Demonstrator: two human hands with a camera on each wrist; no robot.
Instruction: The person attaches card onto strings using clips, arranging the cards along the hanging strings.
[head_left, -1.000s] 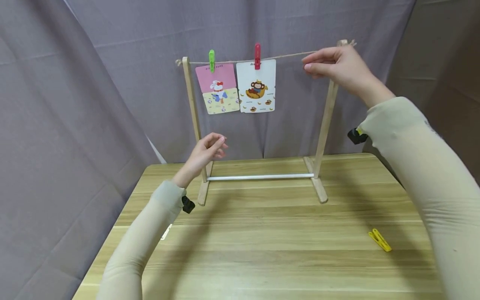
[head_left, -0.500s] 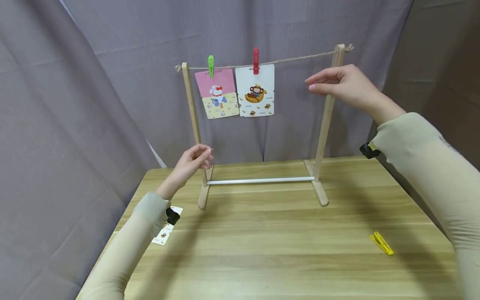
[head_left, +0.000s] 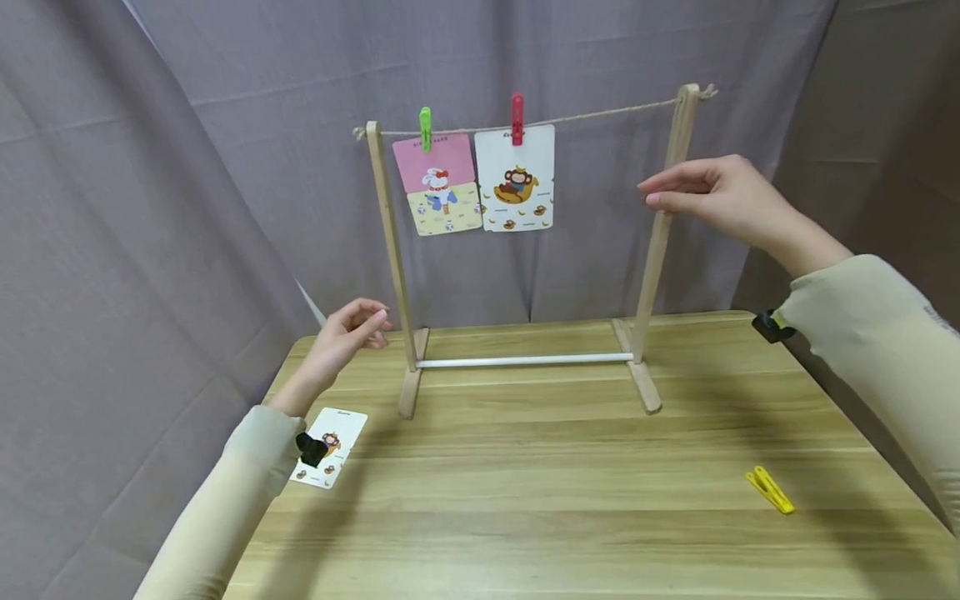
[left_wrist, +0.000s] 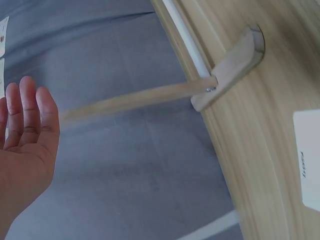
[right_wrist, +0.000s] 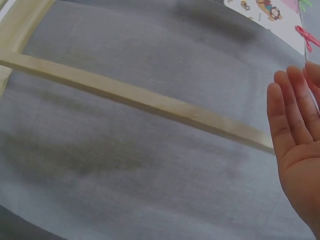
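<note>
My left hand [head_left: 335, 343] hovers with relaxed fingers beside the rack's left post [head_left: 392, 250], holding nothing. Below its wrist lies a white monkey card [head_left: 341, 442] on the table, partly covered by the wrist camera. In front of the right post [head_left: 660, 242] my right hand [head_left: 731, 204] is raised, fingers nearly straight and nothing in them. A pink and yellow rabbit card [head_left: 442, 183] hangs from the string [head_left: 600, 113] by a green clothespin [head_left: 426, 130]. Next to it a second monkey card [head_left: 517, 196] hangs by a red clothespin [head_left: 517, 119].
A yellow clothespin [head_left: 770, 489] lies on the wooden table [head_left: 525, 500] at the right. The rack's white crossbar [head_left: 525, 361] joins its two wooden feet near the back edge. Grey curtains [head_left: 225, 208] stand behind and to the left.
Both hands have moved down and outward, the right one away from the string and the left one to the left. More of the card on the table now shows. The hanging cards stay in place.
</note>
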